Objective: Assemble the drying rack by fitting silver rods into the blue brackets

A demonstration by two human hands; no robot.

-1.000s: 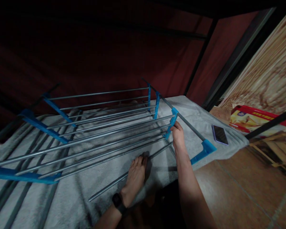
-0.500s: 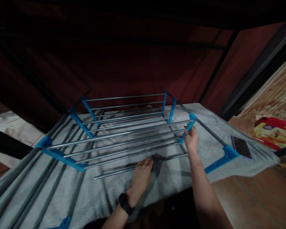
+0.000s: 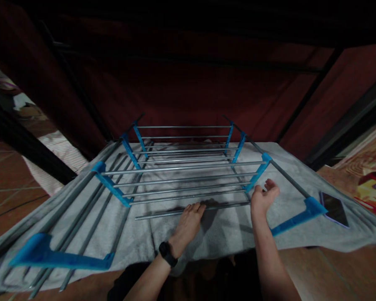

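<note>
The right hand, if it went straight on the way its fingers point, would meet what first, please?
Probably the grey side tube of the drying rack, just beyond the open right hand. Depth is unclear; it might instead pass above it toward the grey towel.

— What colour are the rods (image 3: pixel 181 170)?
— Plain grey metal. The brackets (image 3: pixel 111 189) are bright blue.
— And under them?
— A pale grey towel (image 3: pixel 225 230), no pattern. Behind it is a dark red curtain (image 3: pixel 191 92).
— Anything else?
— A black watch (image 3: pixel 167 253), a dark phone (image 3: pixel 334 209) with a lilac edge, a red and yellow box (image 3: pixel 374 190) at the right, a white cloth (image 3: pixel 62 148) with thin pinkish stripes at the left, and a reddish-brown tiled floor (image 3: pixel 6 184).
</note>
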